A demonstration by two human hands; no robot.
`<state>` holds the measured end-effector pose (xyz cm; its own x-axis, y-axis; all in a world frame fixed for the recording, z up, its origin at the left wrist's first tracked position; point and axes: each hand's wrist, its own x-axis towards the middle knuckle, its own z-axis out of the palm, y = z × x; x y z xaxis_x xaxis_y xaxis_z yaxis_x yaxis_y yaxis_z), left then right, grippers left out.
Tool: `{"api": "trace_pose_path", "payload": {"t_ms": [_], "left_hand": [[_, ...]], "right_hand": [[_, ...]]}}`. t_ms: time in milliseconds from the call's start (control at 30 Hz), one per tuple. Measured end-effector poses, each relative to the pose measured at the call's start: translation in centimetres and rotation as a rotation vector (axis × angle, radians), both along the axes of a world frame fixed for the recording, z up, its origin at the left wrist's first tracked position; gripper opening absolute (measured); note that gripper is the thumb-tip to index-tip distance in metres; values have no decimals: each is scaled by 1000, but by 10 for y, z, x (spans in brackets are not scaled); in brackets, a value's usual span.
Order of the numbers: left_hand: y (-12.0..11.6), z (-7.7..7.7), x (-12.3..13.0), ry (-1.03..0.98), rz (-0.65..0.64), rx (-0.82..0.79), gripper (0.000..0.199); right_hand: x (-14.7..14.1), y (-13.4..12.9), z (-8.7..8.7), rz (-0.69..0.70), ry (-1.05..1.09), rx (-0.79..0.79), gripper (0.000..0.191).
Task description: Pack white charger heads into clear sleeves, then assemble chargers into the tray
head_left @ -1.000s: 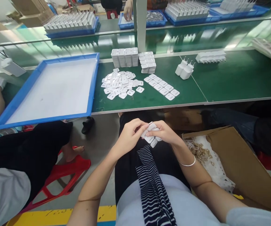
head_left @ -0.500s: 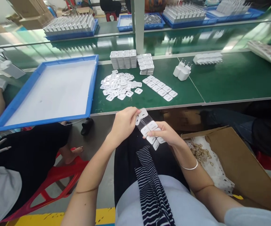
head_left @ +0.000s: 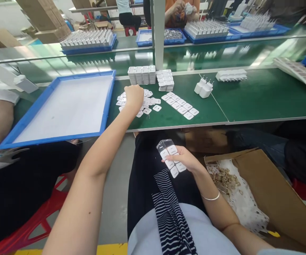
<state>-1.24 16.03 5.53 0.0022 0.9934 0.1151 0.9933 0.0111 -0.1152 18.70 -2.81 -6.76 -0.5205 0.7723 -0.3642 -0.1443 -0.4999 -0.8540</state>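
Observation:
Over the pile of loose white rounded-square pieces (head_left: 153,101) on the green table, my left hand (head_left: 134,97) is closed in a fist. Its fingertips are turned away, so anything in them is hidden. Above my lap, my right hand (head_left: 183,158) grips a clear strip of white rounded-square pieces (head_left: 173,164), thumb across its face. The far end of this strip is bare, see-through plastic. A similar full strip (head_left: 179,105) lies flat on the table to the right of the pile. Behind the pile stand a large stack of white strips (head_left: 141,75) and a smaller stack (head_left: 165,80).
A blue-rimmed tray (head_left: 107,102) lies left of the pile. White plug adapters (head_left: 205,88) stand to the right, near a row of joined adapters (head_left: 232,75). An open cardboard box (head_left: 264,184) sits by my right arm. A post (head_left: 158,35) rises behind the table. A co-worker sits left.
My left hand has left the strip and moved up and away to the pile. The white pieces at the strip's far end are gone, showing bare plastic. My right hand keeps its hold.

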Motion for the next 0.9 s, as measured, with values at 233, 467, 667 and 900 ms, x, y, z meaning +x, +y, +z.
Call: {"api": "trace_pose_path", "payload": {"t_ms": [233, 467, 667, 900], "left_hand": [[-17, -6, 20, -145, -125, 101, 39], [-123, -18, 22, -663, -548, 11, 29], [-150, -41, 8, -952, -477, 70, 23], [-170, -40, 5, -525, -730, 368, 22]], "right_hand": [[-11, 11, 15, -75, 40, 47, 32], [-16, 20, 28, -265, 20, 169, 30], [-18, 10, 35, -139, 17, 209, 31], [-22, 5, 37, -157, 14, 283, 23]]}}
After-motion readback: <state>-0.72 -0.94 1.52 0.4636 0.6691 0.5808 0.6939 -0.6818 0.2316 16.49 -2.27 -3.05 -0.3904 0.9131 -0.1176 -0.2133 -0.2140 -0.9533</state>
